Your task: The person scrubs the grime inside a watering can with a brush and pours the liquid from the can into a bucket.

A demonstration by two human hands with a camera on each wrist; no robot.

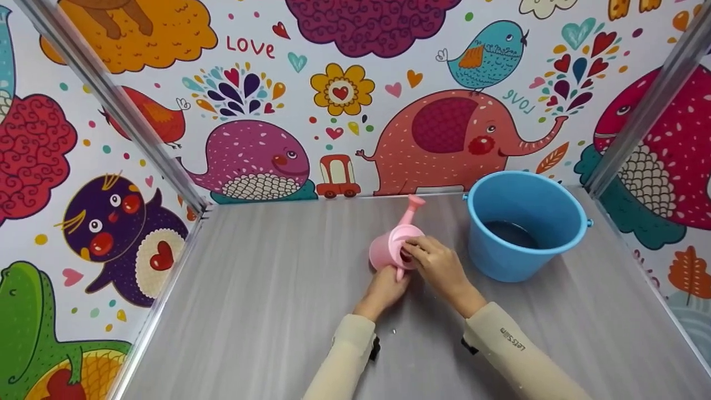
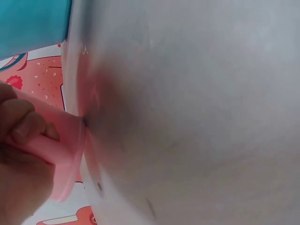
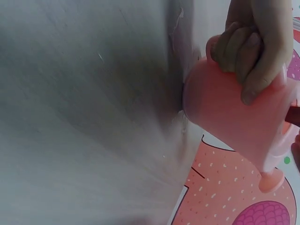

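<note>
A pink watering can [image 1: 383,253] stands on the grey table, its spout pointing to the back. My left hand [image 1: 387,286] grips the can's handle; the left wrist view shows the curled fingers [image 2: 23,117] around it. My right hand [image 1: 436,264] is at the can's open top, with its fingertips reaching inside the rim. In the right wrist view a dark red piece [image 3: 293,116] shows at the opening, beside the edge of a finger; whether the right hand pinches it is hidden.
A blue bucket [image 1: 511,261] with some dark liquid at the bottom stands to the right of the can. A tiny bright spot [image 1: 394,331] lies on the grey table [image 1: 250,311]. Printed walls and metal posts enclose the back and sides.
</note>
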